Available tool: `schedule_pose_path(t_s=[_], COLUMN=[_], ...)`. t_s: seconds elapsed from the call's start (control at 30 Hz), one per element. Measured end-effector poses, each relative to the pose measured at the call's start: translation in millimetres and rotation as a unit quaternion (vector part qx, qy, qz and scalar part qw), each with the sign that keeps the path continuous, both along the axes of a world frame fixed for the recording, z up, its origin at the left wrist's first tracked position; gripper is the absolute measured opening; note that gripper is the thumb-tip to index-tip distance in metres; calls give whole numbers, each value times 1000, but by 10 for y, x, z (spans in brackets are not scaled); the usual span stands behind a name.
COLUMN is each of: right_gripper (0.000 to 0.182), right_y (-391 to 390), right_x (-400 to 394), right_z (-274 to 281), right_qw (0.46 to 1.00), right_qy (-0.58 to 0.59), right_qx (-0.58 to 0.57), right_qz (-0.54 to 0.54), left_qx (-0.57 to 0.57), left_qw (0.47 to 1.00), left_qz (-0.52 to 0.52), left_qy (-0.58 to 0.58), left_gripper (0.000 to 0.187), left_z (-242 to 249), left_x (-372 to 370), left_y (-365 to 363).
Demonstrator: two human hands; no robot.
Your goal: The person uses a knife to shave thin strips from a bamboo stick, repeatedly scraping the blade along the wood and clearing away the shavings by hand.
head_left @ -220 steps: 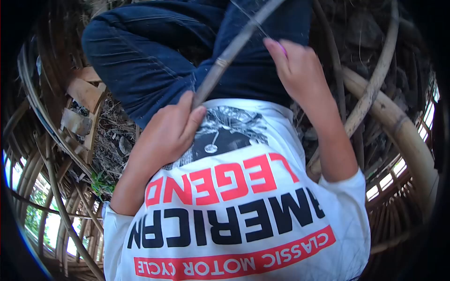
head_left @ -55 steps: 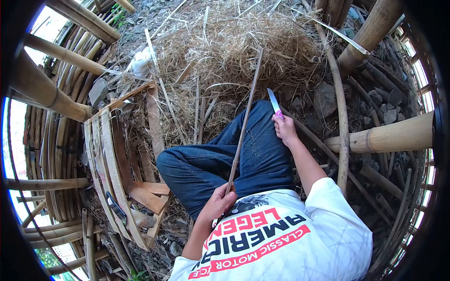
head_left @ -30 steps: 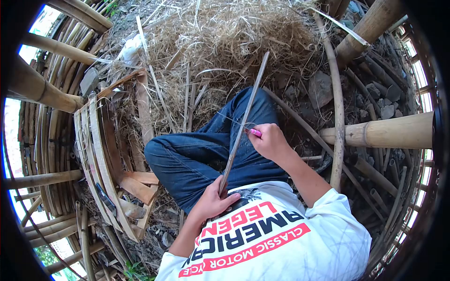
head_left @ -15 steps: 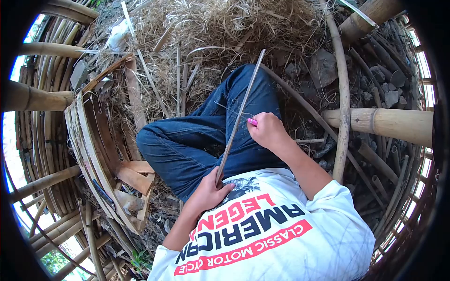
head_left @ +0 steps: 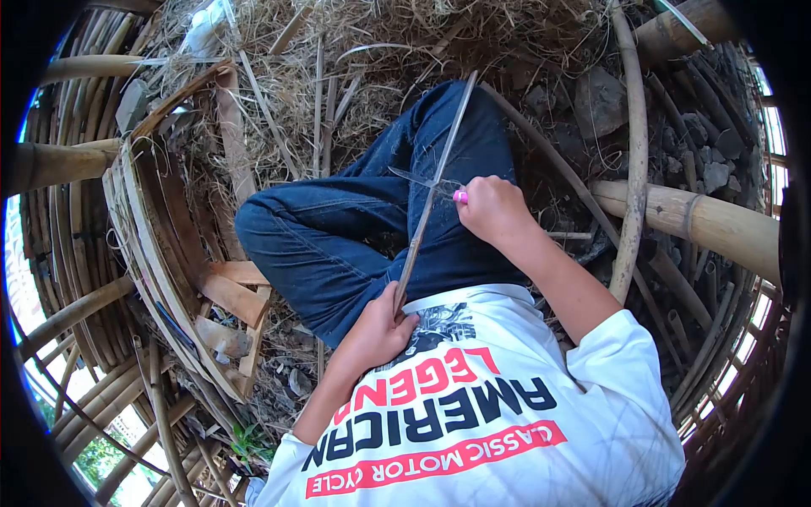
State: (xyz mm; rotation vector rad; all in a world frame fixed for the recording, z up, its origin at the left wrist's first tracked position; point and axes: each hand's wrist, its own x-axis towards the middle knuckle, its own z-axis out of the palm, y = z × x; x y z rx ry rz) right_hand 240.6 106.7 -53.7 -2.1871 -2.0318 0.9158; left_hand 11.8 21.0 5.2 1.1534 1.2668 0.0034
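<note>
Beyond the fingers, dry, tan, stringy shavings (head_left: 376, 72) are heaped. A long, thin, grey-brown woody strip (head_left: 449, 142) is gripped at its near end by the curled fingers of the left hand (head_left: 382, 329), its far end angled away. A pink-handled, narrow metal knife (head_left: 460, 196) is clasped in the curled fingers of the right hand (head_left: 496, 211), its blade crossing the strip just left of those fingers.
</note>
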Motion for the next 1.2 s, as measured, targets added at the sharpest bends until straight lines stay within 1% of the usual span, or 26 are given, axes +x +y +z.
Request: schedule_pose_path(t_s=[0.1, 0.17, 0.2, 0.23, 0.27, 0.3, 0.33, 0.37, 0.43, 0.63, 0.73, 0.8, 0.83, 0.87, 0.9, 0.93, 1.0, 1.07, 1.2], right_gripper=[27, 25, 26, 26, 27, 31, 32, 33, 34, 34, 34, 33, 32, 33, 33, 33, 34, 34, 33], right_y=[52, 74, 93, 128, 176, 233, 313, 373, 537, 744, 777, 622, 500, 364, 264, 228, 156, 146, 58], right_x=[9, -5, -10, -17, -31, 45, 158, 253, 388, 414, 369, 253, 161, 80, 3, -6, -34, -18, 6], right_z=[22, -3, 13, 35, 68, -43, -85, -108, -85, 1, 56, 163, 127, 157, 222, 247, 265, 331, 394], right_qw=[1000, 1000, 999, 998, 998, 993, 992, 991, 989, 985, 989, 992, 991, 996, 999, 999, 998, 998, 998], right_qy=[-18, -21, -31, -41, -62, -115, -116, -115, -132, -127, -94, -51, -61, -33, -6, -6, 49, 56, 60], right_qx=[7, 9, 15, 22, -3, 27, 44, 59, 56, 96, 100, 105, 119, 82, 45, 45, 12, 1, 5], right_qz=[16, 16, 26, 36, 14, 5, -11, -26, -29, -59, -53, -41, -26, -16, -6, -4, -30, -30, -17], left_qx=[-5, 10, 18, 16, 30, 46, 67, 64, 73, 63, 72, 82, 69, 57, 60, 47, 29, 39, 43], left_qw=[1000, 999, 999, 999, 999, 998, 997, 997, 996, 998, 997, 996, 997, 996, 995, 996, 997, 998, 998], left_qz=[6, 24, 4, 8, 10, 11, -3, 1, -22, -5, 11, 19, 45, 71, 74, 72, 69, 43, 48], left_qy=[8, 19, 28, 28, 31, 34, 37, 40, 39, 4, -4, -11, -12, -16, -18, -22, -20, -16, -21], left_gripper=[27, 27, 30, 30, 32, 34, 36, 36, 35, 36, 38, 41, 38, 35, 35, 34, 34, 32, 32], left_z=[35, 52, 58, 60, 69, 67, 52, 65, 66, 87, 59, 60, 58, 50, 45, 46, 58, 70, 77], left_x=[36, 43, 29, 25, 24, 22, 12, -4, -8, -52, -62, -89, -90, -81, -71, -68, -81, -75, -16], left_y=[-23, -43, -41, -59, -98, -119, -155, -196, -169, -167, -179, -175, -158, -133, -116, -113, -125, -122, -120])
